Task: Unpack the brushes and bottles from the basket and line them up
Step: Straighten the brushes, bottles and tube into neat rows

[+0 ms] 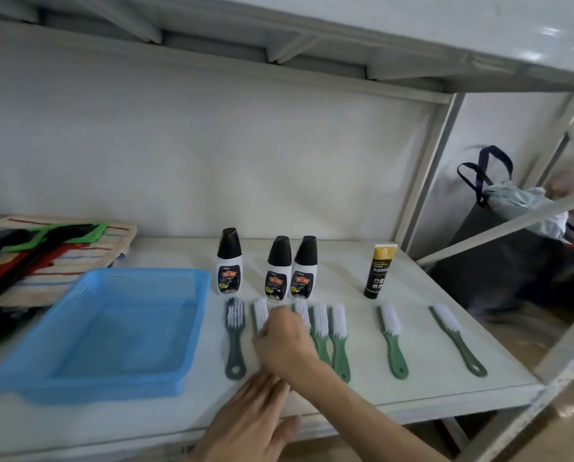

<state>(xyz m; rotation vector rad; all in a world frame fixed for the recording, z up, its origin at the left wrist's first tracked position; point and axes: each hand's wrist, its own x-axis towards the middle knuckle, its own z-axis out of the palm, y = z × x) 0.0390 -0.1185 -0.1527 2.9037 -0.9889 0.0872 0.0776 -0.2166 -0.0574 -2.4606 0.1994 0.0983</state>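
The blue basket sits at the left of the white shelf with nothing inside. Three white bottles with black caps stand in a row behind several green brushes with white bristles. A black and gold tube stands further right. The brushes lie side by side, from a darker one at the left to one at the far right. My right hand lies curled over the third brush, hiding its handle. My left hand rests flat and open on the shelf's front edge.
A stack of striped cloths with green, black and red items lies behind the basket at the left. An upper shelf hangs overhead. A shelf post stands at the right, with a dark bag on the floor beyond it.
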